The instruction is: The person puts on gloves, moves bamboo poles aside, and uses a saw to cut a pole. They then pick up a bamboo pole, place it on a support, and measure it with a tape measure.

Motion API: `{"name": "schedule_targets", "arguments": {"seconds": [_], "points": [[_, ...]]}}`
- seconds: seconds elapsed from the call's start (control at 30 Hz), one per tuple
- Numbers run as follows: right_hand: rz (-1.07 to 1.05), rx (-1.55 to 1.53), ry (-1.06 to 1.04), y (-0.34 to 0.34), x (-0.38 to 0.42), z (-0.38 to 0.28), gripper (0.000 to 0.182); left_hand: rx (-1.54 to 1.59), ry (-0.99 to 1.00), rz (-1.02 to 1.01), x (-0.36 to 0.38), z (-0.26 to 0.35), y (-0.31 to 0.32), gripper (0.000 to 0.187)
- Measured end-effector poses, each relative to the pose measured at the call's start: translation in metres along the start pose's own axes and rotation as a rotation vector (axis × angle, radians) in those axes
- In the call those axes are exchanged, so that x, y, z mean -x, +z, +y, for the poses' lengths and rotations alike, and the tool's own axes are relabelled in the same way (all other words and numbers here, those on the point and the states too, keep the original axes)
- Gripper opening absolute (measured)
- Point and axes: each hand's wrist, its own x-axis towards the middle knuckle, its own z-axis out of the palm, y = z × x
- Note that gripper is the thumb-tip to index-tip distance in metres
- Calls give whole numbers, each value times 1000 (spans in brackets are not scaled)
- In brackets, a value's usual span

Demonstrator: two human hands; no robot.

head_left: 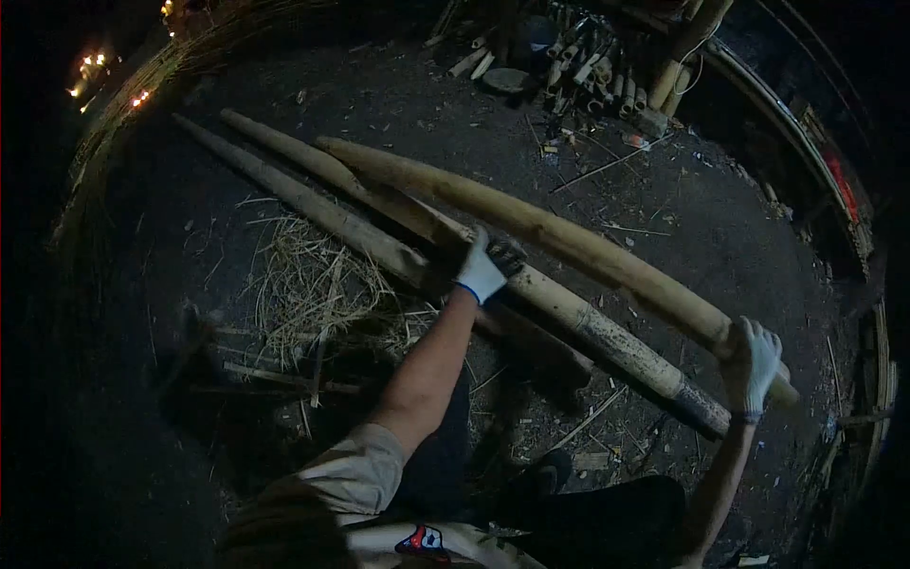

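Three long poles lie slantwise on the dark dirt floor. My left hand (488,268), in a white work glove with dark finger coating, is on the middle pole, a bamboo pole (626,346) with a ring-like joint and dark stains. Its thumb points up and its fingers curve over the far side, partly hidden. Around the near end of a smooth tan pole (569,245), my gloved right hand (752,365) is closed. That pole runs beside the bamboo one. On the left, a greyish pole (313,204) passes beneath the bamboo pole, touching neither hand.
Loose straw (318,294) is heaped left of my left arm. A stack of cut bamboo lengths (607,81) stands at the back by an upright post (687,57). Small flames (90,64) glow at upper left. Thin sticks and litter are scattered over the floor.
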Motion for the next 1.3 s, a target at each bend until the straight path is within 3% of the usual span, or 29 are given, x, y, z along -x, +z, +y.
{"name": "schedule_targets", "arguments": {"seconds": [0.07, 0.1, 0.17, 0.2, 0.27, 0.3, 0.33, 0.4, 0.43, 0.53, 0.6, 0.67, 0.73, 0.8, 0.87, 0.93, 0.97, 1.0, 1.03, 1.07, 1.1, 1.17, 1.2, 1.23, 1.27, 1.3], "points": [[186, 94, -36, -11, 32, 24, 40, -1469, 18, -486, -5, -4, 18, 73], [186, 101, -39, -13, 47, 33, 40, -1464, 12, -483, -11, -4, 23, 73], [248, 259, 85, -15, 76, 47, 37, -1454, 28, -689, -20, -5, 32, 74], [248, 263, 82, -12, 87, 54, 37, -1451, 24, -687, -23, -8, 31, 74], [154, 300, 281, 6, 115, 70, 37, -1662, 48, -658, -24, -19, 13, 70], [73, 266, 374, 37, 137, 99, 57, -1698, 68, -526, -24, -23, 1, 62], [70, 272, 379, 41, 141, 93, 57, -1702, 61, -521, -25, -25, -11, 62], [-42, 389, 709, 46, 152, 80, 64, -1759, 55, -443, -29, -26, -38, 56], [-41, 397, 723, 57, 155, 84, 64, -1718, -28, -488, -41, -20, -47, 52], [149, -113, 847, 116, 172, 119, 83, -1755, -11, -534, -36, -39, -84, 50], [213, -1109, 1056, 134, 144, 110, 87, -1667, -23, -509, -29, -55, -118, 51], [-22, -1761, 1071, 43, 81, 5, 94, -1654, -201, -665, -15, -63, -143, 53], [-249, -1906, 1239, 40, 53, -38, 97, -1641, -225, -715, -28, -64, -166, 54], [-6, -2191, 1614, 85, 40, -55, 89, -1631, -244, -613, -18, -67, -185, 53], [148, -2169, 1532, 109, 24, -73, 84, -1655, -382, -570, -4, -61, -200, 54], [287, -2142, 1464, 125, 14, -68, 78, -2362, 21, -1387, 3, -50, -213, 52], [289, -2218, 1361, 131, 14, -55, 71, -2375, 16, -1379, 15, -52, -210, 52], [291, -2289, 1257, 139, 15, -46, 64, -2342, -53, -1144, 25, -55, -205, 52], [375, -2247, 1423, 113, 6, -51, 57, -2283, -115, -922, 38, -63, -198, 52], [373, -2249, 1422, 117, 4, -44, 57, -2207, -168, -712, 42, -66, -193, 53], [447, -2243, 1434, 123, 3, -34, 55, -2059, -199, -1071, 32, -57, -183, 54], [538, -2243, 1481, 148, 7, -12, 55, -1822, -22, -849, 69, -74, -139, 66], [543, -2240, 1494, 155, 9, -8, 55, -1634, -114, -822, 66, -68, -109, 75], [554, -2208, 1519, 160, 11, -2, 54, -1584, -50, -710, 96, -72, -83, 82], [571, -2174, 1550, 163, 15, 4, 53, -1635, 109, -865, 110, -65, -55, 86], [670, -2189, 1594, 142, 9, -4, 54, -1607, 301, -862, 123, -57, -28, 90]]}}
